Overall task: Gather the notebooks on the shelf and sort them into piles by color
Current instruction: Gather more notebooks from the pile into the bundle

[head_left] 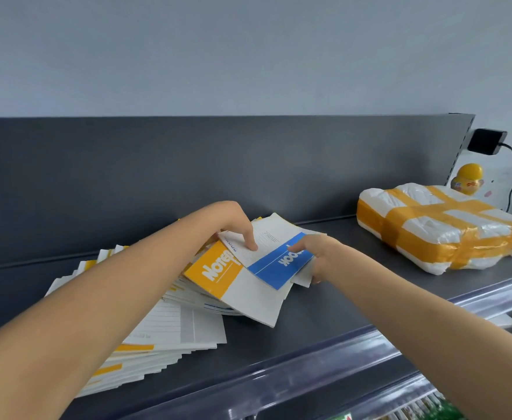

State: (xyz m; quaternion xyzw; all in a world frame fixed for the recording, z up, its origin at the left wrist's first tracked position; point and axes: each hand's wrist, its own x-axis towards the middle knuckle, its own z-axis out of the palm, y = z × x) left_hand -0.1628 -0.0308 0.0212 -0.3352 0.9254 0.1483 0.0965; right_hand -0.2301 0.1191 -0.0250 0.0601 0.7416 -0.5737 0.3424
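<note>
While both forearms reach in from the lower edge of the view, we see the right grip [318, 256] grasping the blue notebook [279, 265] at its right edge, thumb on the cover and fingers curled underneath, mostly out of sight. The left grip [236, 225] lies on the white half of that same notebook with the index finger pressed down. Its thumb and other fingers are hidden, so we cannot tell whether it pinches the cover or only presses it.

The blue notebook sits crosswise on top of an orange notebook [218, 268], covering the end of its white lettering, and its own lettering is upside down and partly under the right thumb. Both top a loose heap near the middle of the dark shelf [324, 316]. To the left, a fanned pile of notebooks [182, 331] runs under the left forearm, which hides much of it, so we cannot count them.

At the right end of the shelf lies a white plastic parcel [442, 228] bound with orange tape, its contents concealed. Behind it a yellow toy [469, 177] is half hidden. Goods on a lower shelf are cut off at the bottom right corner and unreadable.
</note>
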